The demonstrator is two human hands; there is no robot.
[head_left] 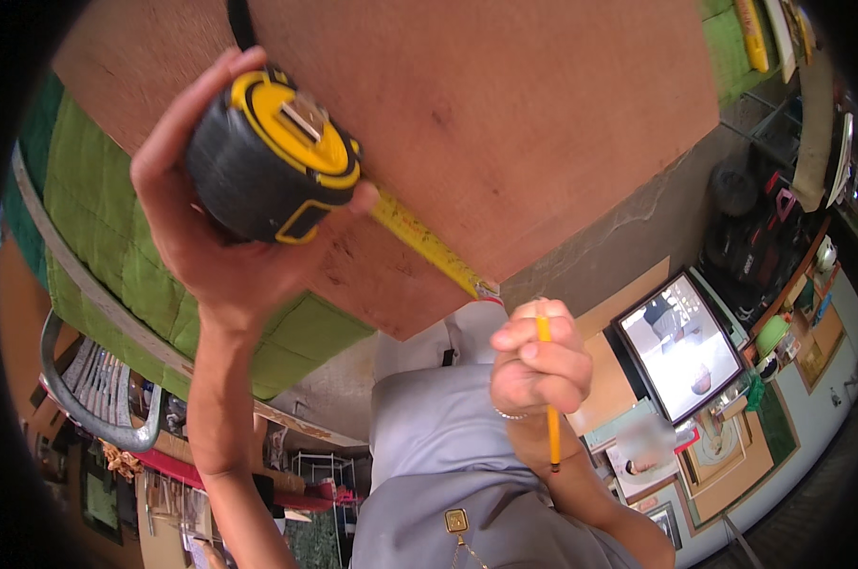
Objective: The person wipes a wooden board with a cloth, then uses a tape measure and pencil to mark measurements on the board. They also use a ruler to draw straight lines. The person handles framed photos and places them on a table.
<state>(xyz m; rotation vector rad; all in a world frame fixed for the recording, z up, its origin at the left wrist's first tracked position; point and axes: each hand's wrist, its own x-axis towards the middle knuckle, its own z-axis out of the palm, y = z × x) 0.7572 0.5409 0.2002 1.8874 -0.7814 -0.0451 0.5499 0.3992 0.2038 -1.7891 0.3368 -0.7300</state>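
Observation:
A yellow and black tape measure (275,156) fills my left hand (187,204), whose fingers wrap round its case. From the case the yellow blade (424,237) runs over a reddish-brown board (562,123), and its end lies by the board's near edge. My right hand (543,356) is closed round a yellow pencil (554,436), held roughly upright just to the right of the blade's end. A thin bracelet circles the right wrist.
Green quilted cloth (107,209) lies under the board on the left. A curved metal handle-like piece (116,431) shows at lower left. To the right are a framed picture or glass panel (680,346), dark bags (756,232) and several other framed items. A grey surface (609,237) borders the board.

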